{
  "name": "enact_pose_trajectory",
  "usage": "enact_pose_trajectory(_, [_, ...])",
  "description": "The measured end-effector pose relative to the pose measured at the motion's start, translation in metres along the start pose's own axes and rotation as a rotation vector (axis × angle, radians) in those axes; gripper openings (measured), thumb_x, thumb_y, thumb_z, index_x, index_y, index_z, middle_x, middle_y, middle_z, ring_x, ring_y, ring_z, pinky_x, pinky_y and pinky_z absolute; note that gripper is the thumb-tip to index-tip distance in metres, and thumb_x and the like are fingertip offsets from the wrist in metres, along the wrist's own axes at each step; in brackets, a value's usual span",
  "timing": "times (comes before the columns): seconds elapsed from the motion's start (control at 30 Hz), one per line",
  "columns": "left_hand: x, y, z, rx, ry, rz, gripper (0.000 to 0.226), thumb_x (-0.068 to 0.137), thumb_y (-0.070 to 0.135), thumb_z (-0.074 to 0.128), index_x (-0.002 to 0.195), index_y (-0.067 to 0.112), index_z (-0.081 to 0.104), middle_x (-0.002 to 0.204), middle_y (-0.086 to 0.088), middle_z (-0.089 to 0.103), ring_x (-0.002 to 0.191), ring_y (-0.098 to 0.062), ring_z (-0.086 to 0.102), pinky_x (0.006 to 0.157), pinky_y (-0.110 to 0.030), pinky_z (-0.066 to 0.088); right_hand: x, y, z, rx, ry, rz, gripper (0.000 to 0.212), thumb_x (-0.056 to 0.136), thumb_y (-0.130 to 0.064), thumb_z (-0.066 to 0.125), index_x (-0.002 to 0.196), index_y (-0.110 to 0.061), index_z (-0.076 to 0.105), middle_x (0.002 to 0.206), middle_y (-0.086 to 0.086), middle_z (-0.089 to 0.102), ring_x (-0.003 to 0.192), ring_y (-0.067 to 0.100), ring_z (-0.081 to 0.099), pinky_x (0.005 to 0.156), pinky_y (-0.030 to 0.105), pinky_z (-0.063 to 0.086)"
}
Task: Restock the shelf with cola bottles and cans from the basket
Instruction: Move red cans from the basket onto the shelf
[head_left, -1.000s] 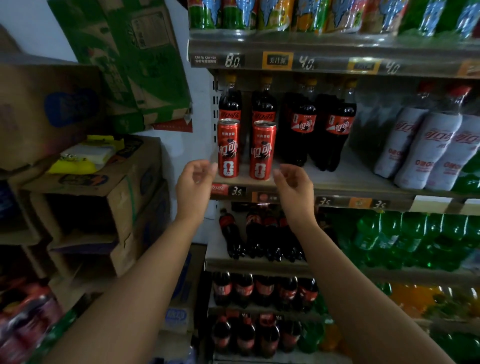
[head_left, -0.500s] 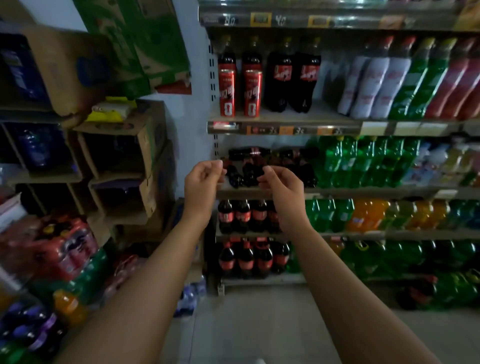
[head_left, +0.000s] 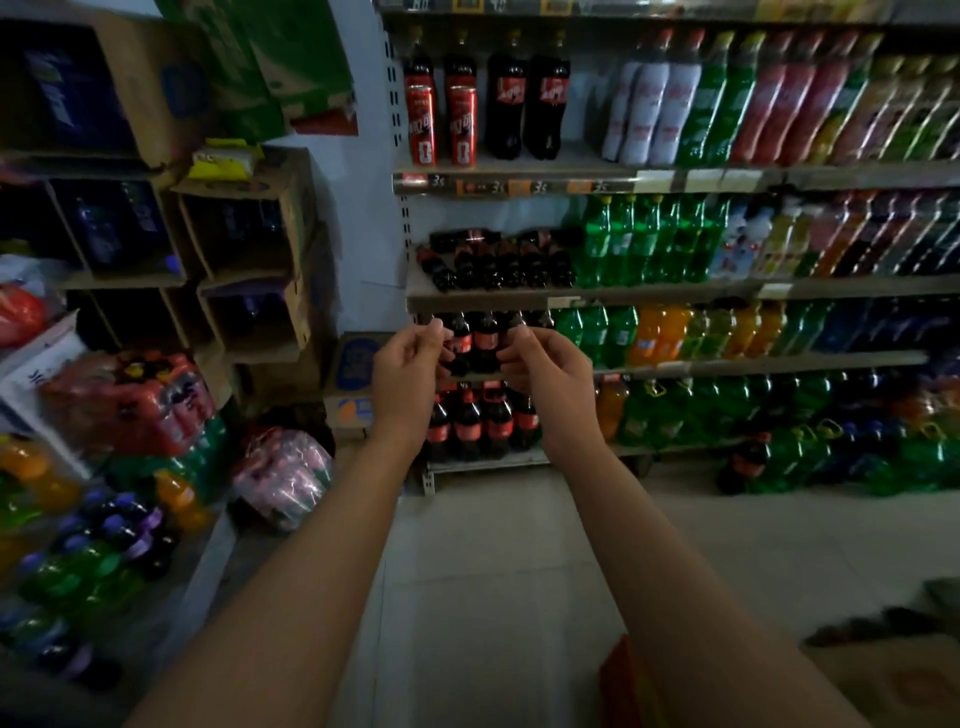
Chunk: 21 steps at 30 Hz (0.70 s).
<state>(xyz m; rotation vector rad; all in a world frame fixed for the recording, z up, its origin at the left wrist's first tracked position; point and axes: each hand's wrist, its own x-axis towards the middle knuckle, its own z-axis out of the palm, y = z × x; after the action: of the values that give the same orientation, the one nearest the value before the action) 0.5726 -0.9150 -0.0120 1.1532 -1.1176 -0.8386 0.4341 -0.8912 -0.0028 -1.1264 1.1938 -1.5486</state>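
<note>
fingers (head_left: 428, 338) of the left hand (head_left: 408, 371) are loosely curled, thumb near the index tip, nothing in them. right hand (head_left: 553, 376) is the same: half-curled, empty. I've got both hands raised side by side, a gap between them, in front of the lower cola rows.

Right behind them a row of small cola bottles (head_left: 485, 340) stands upright, with another row (head_left: 480, 423) on the bottom tier. One tier up, dark bottles (head_left: 493, 265) lie on their sides.

Two red cola cans (head_left: 421, 127) stand at the front left of the upper shelf (head_left: 571, 186), with tall cola bottles (head_left: 527, 98) behind and just beside them.

green bottles (head_left: 639, 244) sit to the right, cardboard boxes (head_left: 249, 228) are stacked on the left.

red-orange object (head_left: 618, 675) at the bottom edge; I can't tell if it's the basket.
</note>
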Motion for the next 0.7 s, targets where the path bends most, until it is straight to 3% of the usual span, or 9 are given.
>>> enact_pose_trajectory(0.13, [-0.069,0.01,0.001,0.002,-0.001,-0.012,0.023,0.098,0.031,0.052,0.085,0.019,0.066,0.069,0.004,0.06,0.065,-0.009,0.054,0.063,-0.026,0.046,-0.064,-0.003,-0.03,0.003,-0.011,0.014,0.019,0.097,-0.027,0.057,0.098,-0.012,0.068,0.084,0.004,0.071,0.075,0.009,0.066,0.069,0.021,0.054])
enact_pose_trajectory(0.3, [-0.171,0.021,-0.001,-0.029,0.027,-0.046,0.026,0.099,0.026,0.05,0.086,0.009,0.064,0.067,0.001,0.058,0.052,0.0,0.053,0.051,-0.015,0.044,-0.153,-0.004,-0.07,0.076,0.003,0.078,0.017,0.098,-0.023,0.054,0.097,-0.011,0.066,0.079,0.001,0.067,0.068,0.007,0.062,0.063,0.02,0.052])
enact_pose_trajectory(0.43, [-0.247,0.028,-0.013,-0.014,0.021,-0.094,0.025,0.099,0.028,0.05,0.083,0.015,0.064,0.062,0.01,0.061,0.055,0.0,0.053,0.056,-0.017,0.045,-0.22,-0.003,-0.091,0.052,0.013,0.15,0.019,0.098,-0.025,0.054,0.097,-0.01,0.066,0.08,0.001,0.067,0.074,0.011,0.062,0.067,0.023,0.052])
enact_pose_trajectory(0.57, [-0.31,0.039,-0.032,0.008,0.025,-0.103,0.026,0.099,0.028,0.049,0.08,0.02,0.064,0.07,0.003,0.058,0.058,-0.001,0.052,0.057,-0.017,0.046,-0.287,-0.009,-0.103,0.063,0.023,0.183,0.017,0.096,-0.029,0.057,0.091,-0.014,0.066,0.081,0.002,0.067,0.074,0.011,0.061,0.068,0.024,0.051])
enact_pose_trajectory(0.7, [-0.368,0.05,-0.05,0.007,0.018,-0.095,0.025,0.099,0.028,0.049,0.088,0.013,0.066,0.071,0.003,0.059,0.056,0.003,0.052,0.056,-0.014,0.046,-0.352,-0.016,-0.115,0.034,0.046,0.189,0.018,0.097,-0.029,0.056,0.095,-0.015,0.066,0.081,0.0,0.067,0.074,0.009,0.063,0.072,0.026,0.052])
